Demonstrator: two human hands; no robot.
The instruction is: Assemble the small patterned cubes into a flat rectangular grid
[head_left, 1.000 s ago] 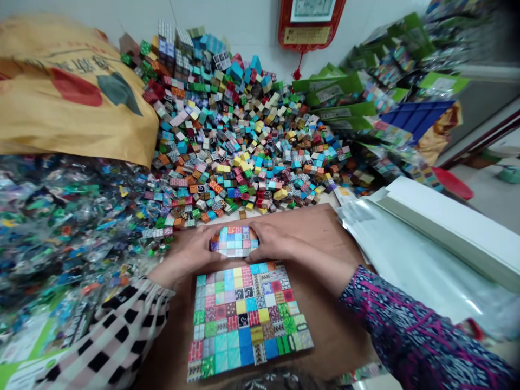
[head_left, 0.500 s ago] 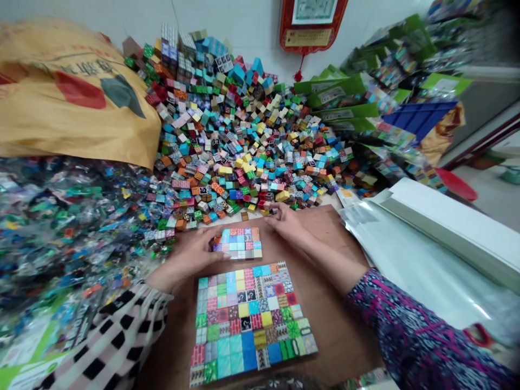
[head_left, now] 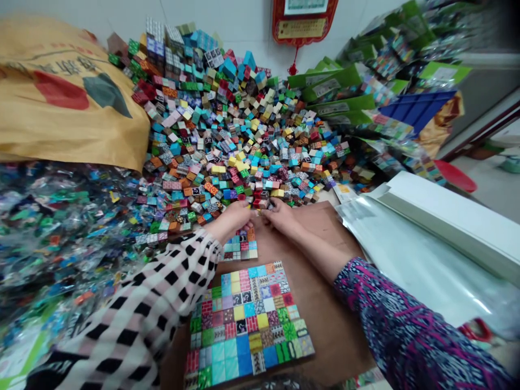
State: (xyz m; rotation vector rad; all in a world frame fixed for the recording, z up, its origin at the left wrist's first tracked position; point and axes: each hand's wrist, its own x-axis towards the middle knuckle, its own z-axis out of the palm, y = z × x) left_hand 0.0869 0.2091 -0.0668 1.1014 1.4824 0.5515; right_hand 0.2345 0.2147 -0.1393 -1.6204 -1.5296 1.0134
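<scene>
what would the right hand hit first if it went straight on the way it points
Likely the near edge of the heap of small multicoloured patterned blocks, just beyond the right hand; depth is unclear, so they may be touching.

Two bare hands, left hand (head_left: 233, 219) and right hand (head_left: 282, 216); two flat slabs of multicoloured printed cubes, a larger slab (head_left: 249, 322) and a smaller slab (head_left: 245, 250).
On the larger slab, three black question-mark squares (head_left: 241, 326) show. One yellow printed sack (head_left: 69, 127), one ribbed blue plastic bin (head_left: 418, 108), one red plastic basin (head_left: 457, 176), one red wall hanging (head_left: 304, 33), one long white box (head_left: 450, 219). One heap of multicoloured cubes (head_left: 252, 135) and one spread of plastic-wrapped pieces (head_left: 60, 216), the contents of both too many to count.
</scene>
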